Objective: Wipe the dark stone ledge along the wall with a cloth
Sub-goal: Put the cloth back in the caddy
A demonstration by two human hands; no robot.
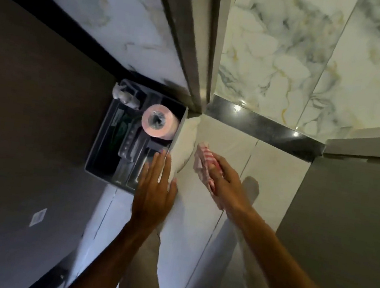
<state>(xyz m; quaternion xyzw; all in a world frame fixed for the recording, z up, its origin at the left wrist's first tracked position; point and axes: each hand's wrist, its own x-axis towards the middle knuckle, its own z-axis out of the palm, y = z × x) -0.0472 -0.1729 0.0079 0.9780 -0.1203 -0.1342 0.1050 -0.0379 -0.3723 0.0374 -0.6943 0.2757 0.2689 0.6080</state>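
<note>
A dark polished stone ledge (265, 129) runs along the foot of the marbled wall, from the metal door frame toward the right. My right hand (225, 180) grips a red-and-white striped cloth (206, 160) and presses it on the pale tiled face just below the ledge's left end. My left hand (155, 182) rests flat with fingers spread on the edge of a grey caddy (100, 156), holding nothing.
The caddy holds a pink roll (159, 121), a bottle and other cleaning items. A metal door frame (196, 48) rises from the corner. Dark floor with a square drain (38, 217) lies left. A grey panel (349, 213) stands at right.
</note>
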